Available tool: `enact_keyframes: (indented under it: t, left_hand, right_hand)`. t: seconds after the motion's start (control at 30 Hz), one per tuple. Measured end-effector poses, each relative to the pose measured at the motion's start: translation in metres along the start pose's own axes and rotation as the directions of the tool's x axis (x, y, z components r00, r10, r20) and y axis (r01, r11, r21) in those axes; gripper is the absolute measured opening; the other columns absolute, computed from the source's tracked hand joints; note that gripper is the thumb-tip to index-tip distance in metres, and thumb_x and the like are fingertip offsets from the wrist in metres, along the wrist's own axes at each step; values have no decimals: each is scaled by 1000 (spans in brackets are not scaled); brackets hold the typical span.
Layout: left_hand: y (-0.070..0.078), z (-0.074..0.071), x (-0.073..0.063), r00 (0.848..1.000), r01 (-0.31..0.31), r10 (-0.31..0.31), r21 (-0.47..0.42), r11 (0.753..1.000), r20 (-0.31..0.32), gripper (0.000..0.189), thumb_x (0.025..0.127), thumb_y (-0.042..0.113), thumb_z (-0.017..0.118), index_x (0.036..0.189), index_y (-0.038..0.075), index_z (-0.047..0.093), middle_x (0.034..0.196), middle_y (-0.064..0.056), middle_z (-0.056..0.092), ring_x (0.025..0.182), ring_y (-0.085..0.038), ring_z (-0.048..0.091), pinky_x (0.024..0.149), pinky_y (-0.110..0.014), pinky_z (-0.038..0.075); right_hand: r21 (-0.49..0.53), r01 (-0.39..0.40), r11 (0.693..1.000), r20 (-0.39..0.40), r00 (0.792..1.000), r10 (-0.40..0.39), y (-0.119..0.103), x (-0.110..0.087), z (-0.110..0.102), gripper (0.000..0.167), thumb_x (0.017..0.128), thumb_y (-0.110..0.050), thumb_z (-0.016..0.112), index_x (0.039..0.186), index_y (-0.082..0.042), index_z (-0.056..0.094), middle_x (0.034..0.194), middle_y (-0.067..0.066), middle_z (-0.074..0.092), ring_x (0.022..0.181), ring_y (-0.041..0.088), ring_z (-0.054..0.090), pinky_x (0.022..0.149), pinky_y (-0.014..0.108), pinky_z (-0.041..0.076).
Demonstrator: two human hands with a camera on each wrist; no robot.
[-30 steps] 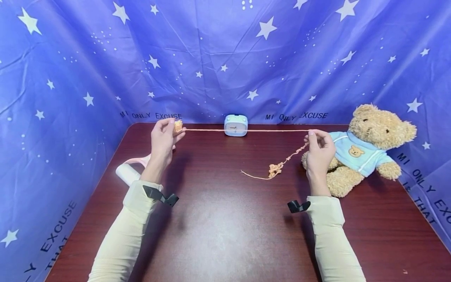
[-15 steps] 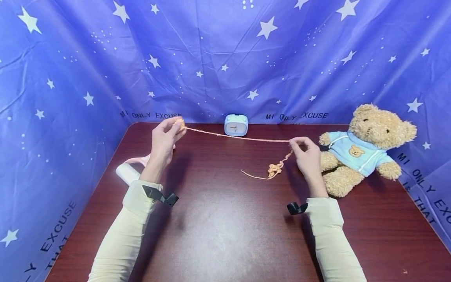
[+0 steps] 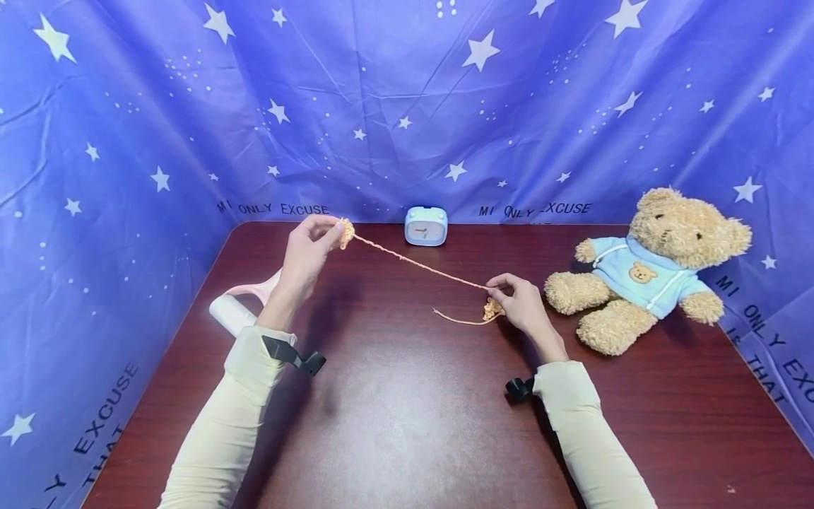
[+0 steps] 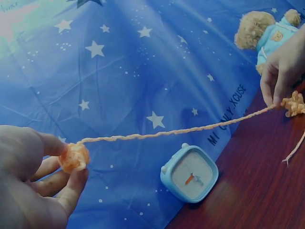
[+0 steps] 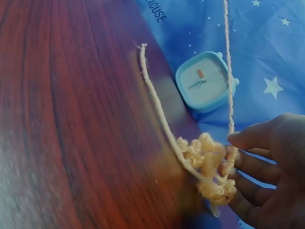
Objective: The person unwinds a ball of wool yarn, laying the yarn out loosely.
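Note:
Between thumb and fingers, my left hand [image 3: 304, 256] pinches a small orange bundle of wound yarn [image 4: 75, 157]. From it a twisted yarn strand [image 3: 420, 264] slopes down to my right hand [image 3: 520, 305], which pinches it between thumb and finger. Just below the right fingertips is a knobbly orange knot of looped yarn [image 5: 205, 155], partly covered by the hand in the head view. A loose yarn tail [image 3: 467, 322] leads from this knot leftward, ending in a frayed tip.
A light-blue clock [image 3: 426, 226] stands at the table's back edge. On the right sits a teddy bear [image 3: 642, 272] in a blue top. Behind the left forearm lies a white cylinder [image 3: 230, 313] with a pale pink band. A starry blue curtain [image 3: 381, 106] surrounds the brown table [image 3: 407, 424].
My right hand has come left and down along the strand, toward the yarn knot. The strand went from taut and level to sloping. The left hand has shifted slightly right.

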State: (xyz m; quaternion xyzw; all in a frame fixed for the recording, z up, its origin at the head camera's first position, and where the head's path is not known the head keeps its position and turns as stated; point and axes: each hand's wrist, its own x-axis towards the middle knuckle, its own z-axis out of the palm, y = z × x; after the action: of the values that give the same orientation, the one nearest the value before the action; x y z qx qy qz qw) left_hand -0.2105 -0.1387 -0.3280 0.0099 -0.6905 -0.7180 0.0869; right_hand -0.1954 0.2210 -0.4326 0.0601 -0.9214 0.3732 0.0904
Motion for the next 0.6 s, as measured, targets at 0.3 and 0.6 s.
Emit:
enact_keyframes:
  t: [0.3,0.6]
  left_hand:
    - [2,4,-2,995,-14,11,30,999,102,14,91,6,63,103,6,57,86,5,64,74,-6,62,75,-18,57]
    - [3,10,-5,985,-45,37,42,998,171,20,90,1,62,109,0,56,87,4,62,76,-5,62,76,-19,57]
  right_hand:
    - [-1,87,996,26,996,-87,-26,6,0,14,89,-8,64,103,-5,68,102,14,70,100,31,63,91,45,50]
    - [135,192,972,14,981,-195,-79,14,22,18,90,-13,65,107,-7,68,104,9,70,98,23,64,90,40,52]
